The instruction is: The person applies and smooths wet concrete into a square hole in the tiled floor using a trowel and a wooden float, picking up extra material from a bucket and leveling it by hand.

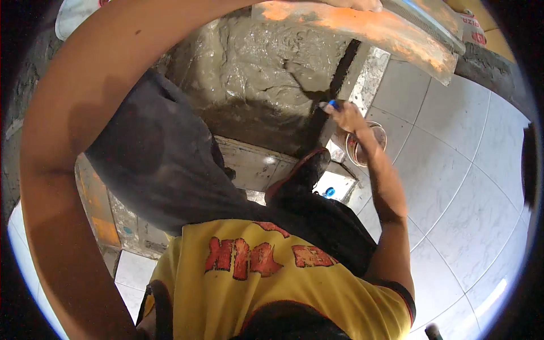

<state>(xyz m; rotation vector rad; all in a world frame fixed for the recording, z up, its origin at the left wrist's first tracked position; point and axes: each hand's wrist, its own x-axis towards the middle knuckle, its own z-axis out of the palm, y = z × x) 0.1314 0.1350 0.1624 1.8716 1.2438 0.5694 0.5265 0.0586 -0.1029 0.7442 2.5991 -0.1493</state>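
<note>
My right hand (348,117) is closed around a small tool with a blue handle (333,105). Its tip lies over the dark groove at the right edge of the wet grey mortar (243,68); blur hides its exact kind. My left arm arches up the left side and across the top. Only part of my left hand (362,4) shows at the upper edge, its fingers seemingly flat against an orange-stained wooden board (362,28). That board lies across the far side of the mortar.
Below my right wrist stands a round container (378,139). White floor tiles (447,141) spread to the right. A tiled ledge (249,161) borders the mortar's near side, by my shoe (306,167). A small blue object (330,192) lies on a tile. Another orange-stained board (99,209) is at left.
</note>
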